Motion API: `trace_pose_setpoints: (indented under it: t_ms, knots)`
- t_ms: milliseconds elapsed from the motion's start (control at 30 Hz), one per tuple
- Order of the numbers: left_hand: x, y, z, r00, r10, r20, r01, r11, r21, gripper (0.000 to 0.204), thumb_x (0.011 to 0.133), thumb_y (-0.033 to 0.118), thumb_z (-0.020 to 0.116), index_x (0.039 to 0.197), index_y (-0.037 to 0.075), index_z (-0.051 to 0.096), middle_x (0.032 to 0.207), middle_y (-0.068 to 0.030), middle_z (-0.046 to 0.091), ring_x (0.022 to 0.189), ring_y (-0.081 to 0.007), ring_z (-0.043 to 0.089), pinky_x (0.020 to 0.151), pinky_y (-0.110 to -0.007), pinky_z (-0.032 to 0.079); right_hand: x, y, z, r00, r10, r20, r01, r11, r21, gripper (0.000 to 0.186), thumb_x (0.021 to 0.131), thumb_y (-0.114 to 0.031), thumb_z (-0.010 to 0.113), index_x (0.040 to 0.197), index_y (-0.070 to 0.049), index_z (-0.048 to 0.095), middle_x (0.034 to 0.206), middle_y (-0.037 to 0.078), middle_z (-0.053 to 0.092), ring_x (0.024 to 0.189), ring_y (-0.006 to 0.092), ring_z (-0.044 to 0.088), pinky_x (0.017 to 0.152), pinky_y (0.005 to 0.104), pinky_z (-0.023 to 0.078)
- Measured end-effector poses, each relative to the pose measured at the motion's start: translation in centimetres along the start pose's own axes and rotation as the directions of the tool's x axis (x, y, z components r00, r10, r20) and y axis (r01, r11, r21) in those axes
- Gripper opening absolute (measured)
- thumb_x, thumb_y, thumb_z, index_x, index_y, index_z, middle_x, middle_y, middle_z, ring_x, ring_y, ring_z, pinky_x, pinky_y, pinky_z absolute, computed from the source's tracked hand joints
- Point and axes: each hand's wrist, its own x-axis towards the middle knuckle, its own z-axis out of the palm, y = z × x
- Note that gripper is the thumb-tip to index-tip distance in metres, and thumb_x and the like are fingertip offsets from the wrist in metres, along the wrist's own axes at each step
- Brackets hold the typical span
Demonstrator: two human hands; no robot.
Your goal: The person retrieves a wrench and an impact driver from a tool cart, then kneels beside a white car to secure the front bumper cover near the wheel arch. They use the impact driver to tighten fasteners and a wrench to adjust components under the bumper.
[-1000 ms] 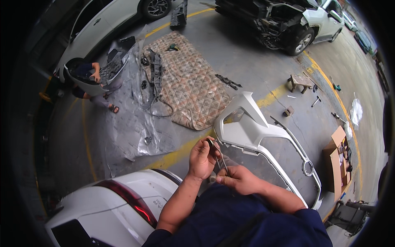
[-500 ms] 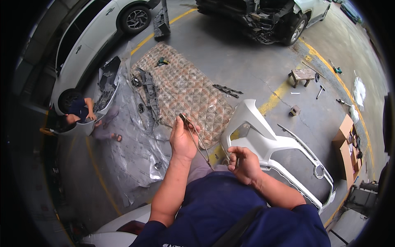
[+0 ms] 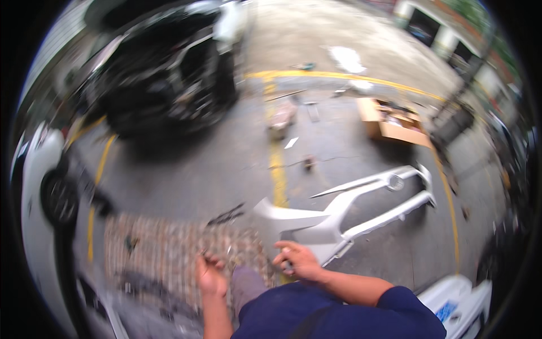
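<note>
Right hand (image 3: 296, 260): bare, fingers partly bent, thumb side turned inward; a small dark patch shows at the fingers, but blur hides whether it is a held object, so its grip cannot be told. Left hand (image 3: 212, 275): bare, raised, fingers half curled; whether anything sits in it cannot be told. White car bumper (image 3: 333, 223): one piece, on the floor, immediately beyond the right hand and stretching off to that hand's right; long axis slanting forward and rightward, near end broad, far end bearing a round opening; the right hand is the nearer of the two, its fingers overlapping the broad end in view, contact not discernible. Quilted blanket (image 3: 164, 237): beneath and to the left of the left hand, in view. Black strips (image 3: 227, 214): a small group, ahead of the left hand and slightly right. Brown block (image 3: 308, 163): one, well ahead of the right hand. Low stool (image 3: 282, 116): one, blurred, farther ahead of the right hand. Cardboard box (image 3: 403, 134): one, open, filled with mixed items, far ahead and right of the right hand.
</note>
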Motion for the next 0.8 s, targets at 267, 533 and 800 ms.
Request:
trace_pose_setpoints:
  t_ms: [267,533,800]
  knots:
    - [9.6,16.4,4.7,0.968,-0.217,0.124,0.146,0.893,0.426,0.016,0.098,0.025,0.056,0.101,0.009,0.061,0.087,0.0006,0.059,0.071,-0.0108,0.052,0.061,-0.025,0.042,5.4,-0.5,12.1,0.993,-0.004,-0.114,0.048,0.920,0.390,0.033,0.099,-0.012,0.041,0.126,0.003,0.051,0.089,0.006,0.061,0.067,0.0104,0.050,0.055,0.0243,0.043]
    - [18.0,19.3,4.7,0.811,-0.495,0.311,0.403,0.859,0.315,0.026,0.099,0.025,0.053,0.112,0.003,0.059,0.098,-0.0068,0.062,0.082,-0.0180,0.057,0.068,-0.030,0.049,9.9,-3.1,16.9,0.989,-0.121,-0.090,0.147,0.907,0.395,0.036,0.100,-0.012,0.039,0.132,0.003,0.044,0.103,0.014,0.062,0.071,0.0096,0.051,0.059,0.0237,0.045]
    - [28.0,13.6,12.0,0.690,-0.701,0.178,0.495,0.637,0.591,0.027,0.098,0.033,0.056,0.113,0.012,0.055,0.090,-0.0069,0.060,0.063,-0.0156,0.055,0.050,-0.026,0.041,20.3,-12.8,16.7,0.994,-0.107,-0.027,0.110,0.985,0.136,0.025,0.098,-0.016,0.045,0.110,-0.003,0.061,0.065,-0.004,0.047,0.054,0.0049,0.039,0.048,0.0209,0.031]
